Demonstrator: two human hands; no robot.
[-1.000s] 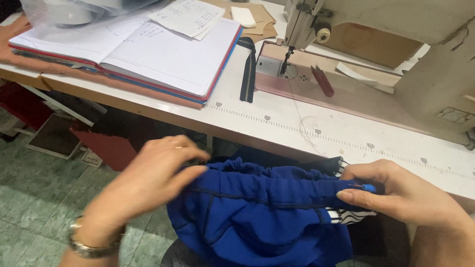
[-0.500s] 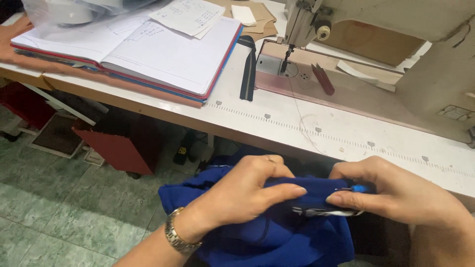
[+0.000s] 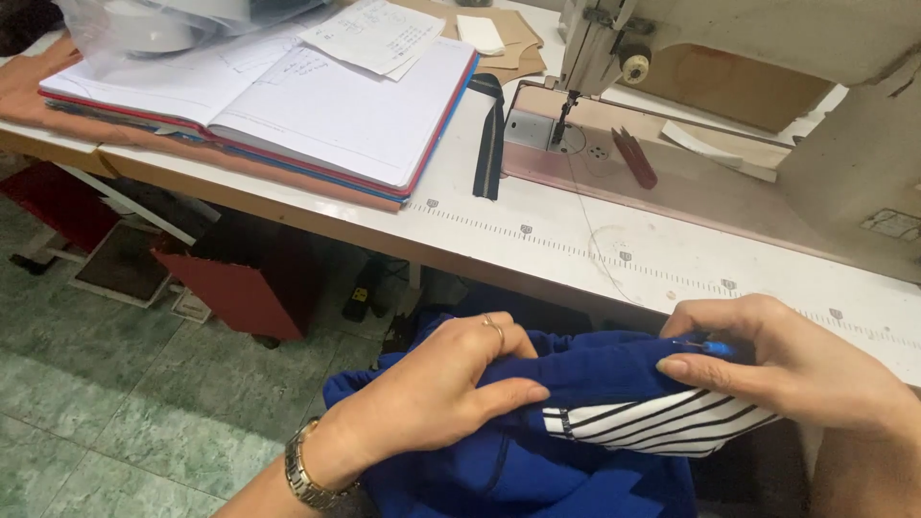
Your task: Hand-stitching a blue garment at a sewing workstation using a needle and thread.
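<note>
A blue garment with a black-and-white striped band lies in my lap, below the table's front edge. My left hand, with a ring and a metal wristwatch, pinches the blue fabric just left of the striped band. My right hand grips the fabric's upper edge at the right. A small blue-handled tool sticks out between its fingers.
A white table with a printed ruler strip carries a beige sewing machine, an open notebook with loose papers, a dark fabric strip and a red tool. A red bin stands on the green tiled floor.
My left hand slid right along the blue fabric toward my right hand and now pinches it beside the striped band. More of the striped band shows.
</note>
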